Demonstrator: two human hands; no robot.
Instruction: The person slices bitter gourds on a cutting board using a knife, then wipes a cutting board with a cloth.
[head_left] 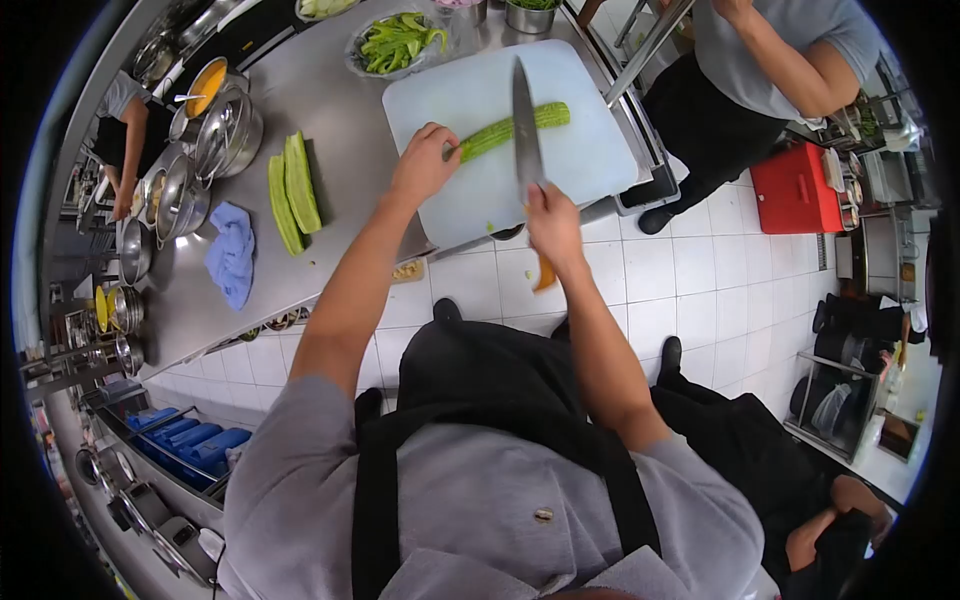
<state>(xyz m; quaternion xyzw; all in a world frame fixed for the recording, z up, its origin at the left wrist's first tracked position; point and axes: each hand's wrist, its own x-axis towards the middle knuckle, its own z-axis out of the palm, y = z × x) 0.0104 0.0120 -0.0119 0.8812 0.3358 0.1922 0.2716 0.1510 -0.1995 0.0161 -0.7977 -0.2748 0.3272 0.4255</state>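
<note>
A long green vegetable [552, 116], like a cucumber or zucchini, lies aslant on the white cutting board [590, 170]. My left hand [424, 164] has its fingers closed at the vegetable's near-left end. My right hand [553, 222] grips a large chef's knife [527, 135] with an orange-yellow handle. The blade points away from me and crosses over the vegetable; I cannot tell whether it touches. Left of the board, two long green pieces [302, 185] of similar vegetable lie side by side on the steel counter [350, 110].
A bowl of green pepper strips [400, 43] stands behind the board. At the left are a blue cloth [231, 255], steel bowls [228, 135] and a pot of orange liquid [207, 88]. People stand across, at right and far left. A red box [792, 190] sits on the floor.
</note>
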